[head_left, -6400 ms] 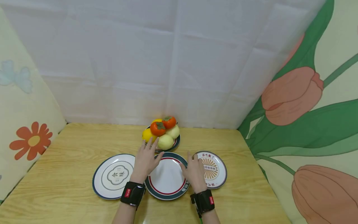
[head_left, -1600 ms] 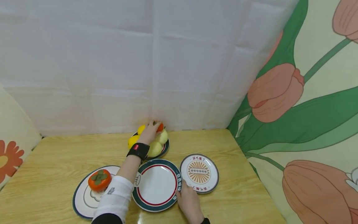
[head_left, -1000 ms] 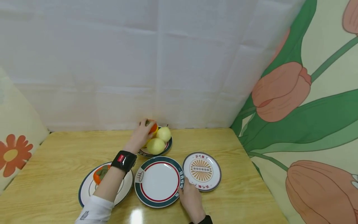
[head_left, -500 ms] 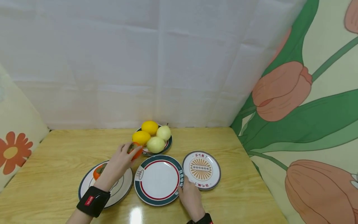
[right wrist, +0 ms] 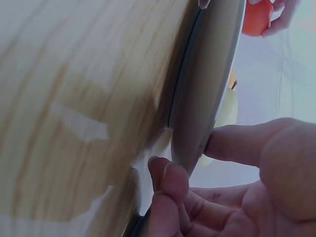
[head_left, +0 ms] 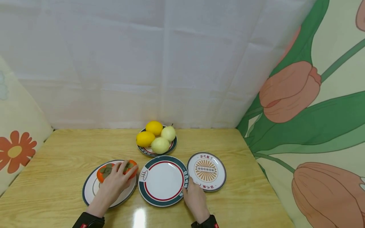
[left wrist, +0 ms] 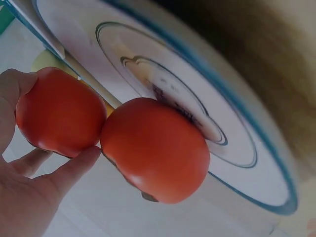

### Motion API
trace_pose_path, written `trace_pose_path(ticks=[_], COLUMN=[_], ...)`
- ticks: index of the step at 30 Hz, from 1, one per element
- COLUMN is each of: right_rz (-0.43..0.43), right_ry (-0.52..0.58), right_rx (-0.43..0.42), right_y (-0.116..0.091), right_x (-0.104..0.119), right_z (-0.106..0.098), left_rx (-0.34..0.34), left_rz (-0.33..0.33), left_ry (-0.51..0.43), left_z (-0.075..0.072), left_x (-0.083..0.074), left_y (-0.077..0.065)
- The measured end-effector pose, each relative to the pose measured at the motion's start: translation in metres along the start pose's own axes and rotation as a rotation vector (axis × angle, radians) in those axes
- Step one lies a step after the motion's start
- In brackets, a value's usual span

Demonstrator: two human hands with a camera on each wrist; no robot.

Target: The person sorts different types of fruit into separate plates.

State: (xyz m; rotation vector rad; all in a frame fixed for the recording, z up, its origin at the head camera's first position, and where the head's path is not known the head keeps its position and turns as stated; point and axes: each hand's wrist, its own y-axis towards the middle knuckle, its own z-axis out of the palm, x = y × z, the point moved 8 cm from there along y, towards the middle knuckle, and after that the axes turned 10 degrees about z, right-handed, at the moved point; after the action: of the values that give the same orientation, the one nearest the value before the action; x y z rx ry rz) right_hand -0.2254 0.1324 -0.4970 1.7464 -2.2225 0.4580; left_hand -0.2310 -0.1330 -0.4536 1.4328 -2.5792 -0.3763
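My left hand (head_left: 116,182) grips an orange persimmon (head_left: 130,169) by its sides, over the right part of the blue-rimmed left plate (head_left: 89,190). Another persimmon (head_left: 105,172) sits on that plate, right up against the held one in the left wrist view. My right hand (head_left: 195,200) pinches the lower right rim of the middle plate (head_left: 163,202), which is white with a dark green band and a red ring. In the right wrist view, thumb (right wrist: 237,143) and curled fingers (right wrist: 170,187) are on either side of the plate's edge.
Behind the middle plate, a dark-rimmed plate (head_left: 148,152) holds two yellow lemons (head_left: 145,139) and two pale green pears (head_left: 160,145). A smaller plate with a sunburst print (head_left: 206,171) lies to the right. A white cloth (head_left: 142,63) hangs along the table's back edge.
My left hand has taken the second persimmon off the fruit plate and carried it down and left to the left plate. The first persimmon came there earlier. My right hand keeps its grip on the rim.
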Motion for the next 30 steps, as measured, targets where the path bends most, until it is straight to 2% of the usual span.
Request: trace_pose_path(ticks=[3, 7, 11, 17, 21, 25, 28, 30], right_rz=[-0.005, -0.015, -0.02, -0.015, -0.014, -0.02, -0.015, -0.006], right_ry=[0.007, 0.023, 0.027, 0.028, 0.038, 0.036, 0.036, 0.039], right_rx=[-0.001, 0.007, 0.018, 0.012, 0.024, 0.021, 0.023, 0.025], right_y=[0.0, 0.0, -0.001, 0.0, -0.001, -0.002, -0.002, -0.002], right_x=[0.0, -0.001, 0.0, 0.0, 0.0, 0.0, 0.0, 0.0], right_z=[-0.001, 0.0, 0.001, -0.001, 0.0, -0.001, -0.001, -0.001], left_rx=[0.01, -0.025, -0.036, -0.033, -0.048, -0.107, -0.157, -0.153], left_rz=[0.009, 0.037, 0.022, -0.033, -0.071, -0.116, -0.174, -0.235], left_ry=[0.001, 0.032, 0.052, 0.049, 0.006, -0.024, -0.032, -0.063], left_z=[0.005, 0.007, 0.009, 0.008, 0.007, -0.002, -0.01, -0.013], left_x=[-0.002, -0.006, -0.005, -0.002, 0.0, -0.003, -0.007, -0.009], left_y=[-0.002, -0.002, -0.005, -0.006, -0.006, -0.007, -0.007, -0.007])
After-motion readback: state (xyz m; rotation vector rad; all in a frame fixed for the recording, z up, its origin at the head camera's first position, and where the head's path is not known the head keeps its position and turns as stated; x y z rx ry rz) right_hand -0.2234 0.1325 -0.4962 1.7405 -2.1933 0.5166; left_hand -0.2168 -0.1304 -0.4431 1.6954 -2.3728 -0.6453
